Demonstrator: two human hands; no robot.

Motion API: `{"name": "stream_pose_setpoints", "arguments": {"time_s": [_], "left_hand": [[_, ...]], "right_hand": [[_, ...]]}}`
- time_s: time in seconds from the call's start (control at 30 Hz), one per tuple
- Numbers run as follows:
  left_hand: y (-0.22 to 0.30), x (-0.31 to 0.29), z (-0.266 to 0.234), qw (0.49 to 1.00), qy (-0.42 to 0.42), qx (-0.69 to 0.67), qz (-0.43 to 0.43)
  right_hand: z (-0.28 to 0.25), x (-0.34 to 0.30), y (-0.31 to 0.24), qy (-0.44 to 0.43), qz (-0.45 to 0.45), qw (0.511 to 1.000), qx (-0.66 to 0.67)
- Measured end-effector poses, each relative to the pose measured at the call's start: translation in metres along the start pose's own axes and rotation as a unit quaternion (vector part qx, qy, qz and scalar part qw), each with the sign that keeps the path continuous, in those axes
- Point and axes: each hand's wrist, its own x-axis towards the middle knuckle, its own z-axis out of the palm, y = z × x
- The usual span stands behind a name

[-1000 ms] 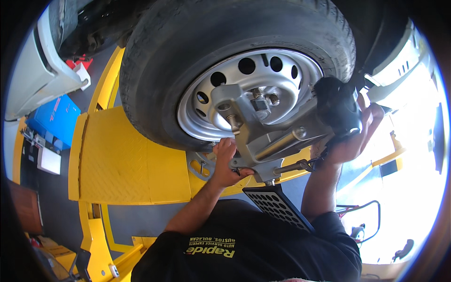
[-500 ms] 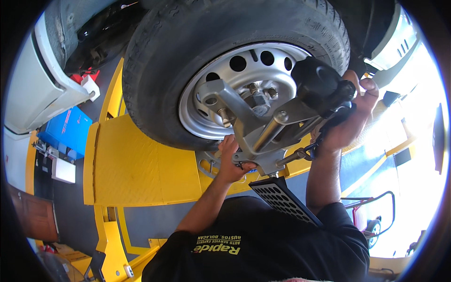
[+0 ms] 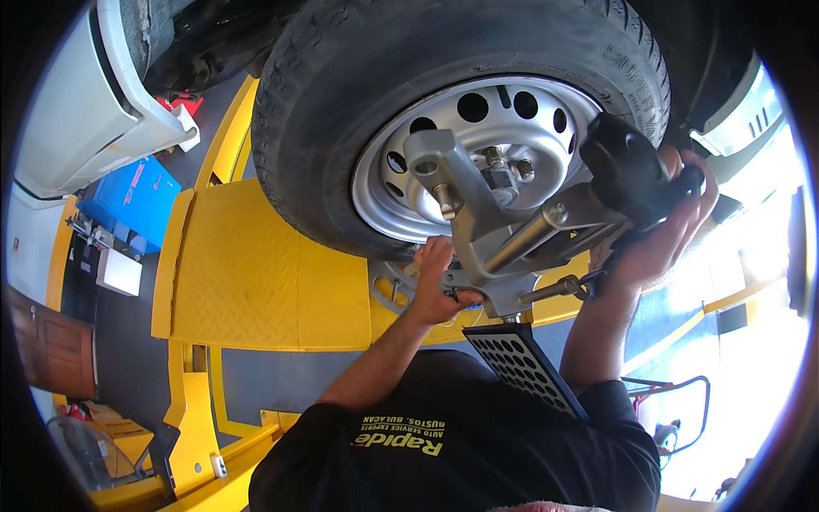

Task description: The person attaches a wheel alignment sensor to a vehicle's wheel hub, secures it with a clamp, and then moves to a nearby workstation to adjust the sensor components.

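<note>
Here in the head view, the grey metal clamp [image 3: 478, 220] stands in front of the wheel [image 3: 320, 162], its smooth shaft slanting from lower left to upper right! From the left hand [image 3: 437, 290] it lies up and to the right; from the right hand [image 3: 670, 235], to the left, so neither is nearer. The left is curled around the clamp's lower corner, thumb pressed on; the right wraps the black knob [image 3: 627, 162], some fingers hidden. Whether clamp meets rim, I can't tell.

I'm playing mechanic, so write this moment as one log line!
left hand: holding metal bracket low | right hand: holding its black knob | bracket: facing silver wheel
</note>
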Motion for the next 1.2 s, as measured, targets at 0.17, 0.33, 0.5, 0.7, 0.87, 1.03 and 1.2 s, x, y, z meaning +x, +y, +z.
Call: {"name": "stream_pose_setpoints", "arguments": {"time_s": [0.17, 0.33, 0.5, 0.7, 0.87, 1.03, 1.2], "left_hand": [[-0.001, -0.001, 0.000, 1.000, -0.014, 0.000, -0.012], [-0.001, 0.000, -0.001, 1.000, -0.015, 0.012, -0.008], [-0.001, -0.001, -0.002, 1.000, -0.022, 0.004, -0.017], [0.001, -0.001, -0.003, 1.000, -0.010, 0.015, -0.001], [0.000, -0.001, -0.002, 1.000, -0.006, 0.008, -0.004], [-0.002, -0.002, -0.003, 0.999, -0.024, 0.018, -0.013], [0.000, -0.001, -0.003, 1.000, -0.016, 0.022, -0.014]], "right_hand": [[0.005, -0.001, 0.008, -0.012, -0.109, 0.993, -0.034], [0.003, -0.002, 0.004, -0.002, 0.000, 0.996, 0.089], [0.000, -0.001, 0.004, -0.021, -0.011, 0.998, 0.055], [-0.004, 0.001, 0.005, -0.062, 0.026, 0.989, 0.132], [-0.006, 0.000, 0.003, -0.050, 0.050, 0.987, 0.144], [-0.005, -0.004, 0.003, -0.141, -0.063, 0.975, 0.161], [-0.005, -0.007, 0.007, 0.025, 0.005, 1.000, -0.002]]}}
